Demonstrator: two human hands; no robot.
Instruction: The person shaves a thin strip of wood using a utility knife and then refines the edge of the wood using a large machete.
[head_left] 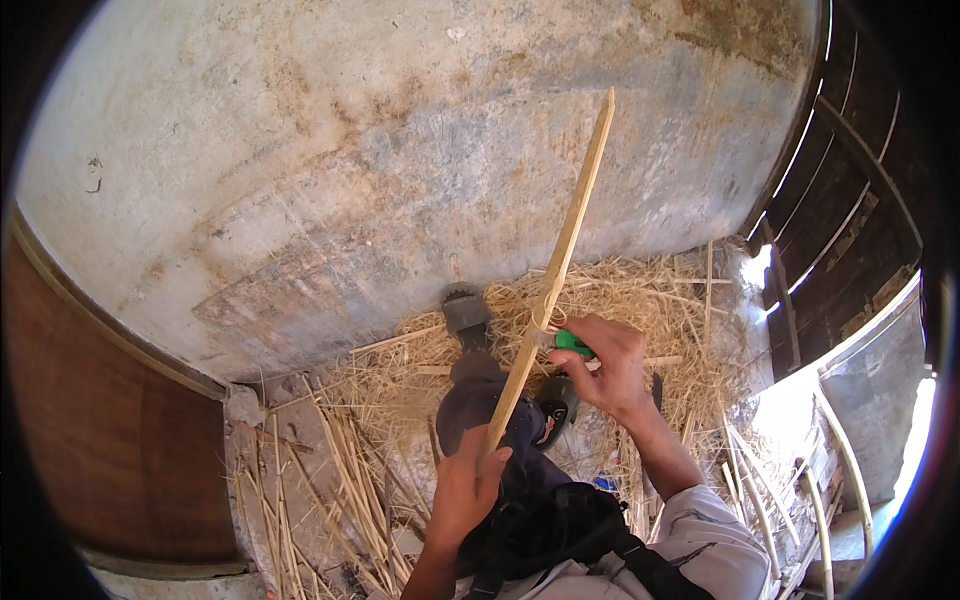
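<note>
A long, pale wooden stick [575, 215] slants up and away from my lap, its far end tapered to a point. My left hand [465, 490] is closed around its near end. My right hand [605, 365] grips a green-handled cutting tool [572, 343], whose working end meets the stick around the middle. A thin curl of shaving [550, 318] seems to stand at that spot. The exact shape of the tool's blade is too small to make out.
Straw-like shavings [660, 300] cover the floor around my shoes [465, 310]. Several thin sticks [350, 470] lie at the lower left, with more poles [820, 520] at the right. A stained wall [400, 150] rises ahead, and a brown panel [110, 420] stands at left.
</note>
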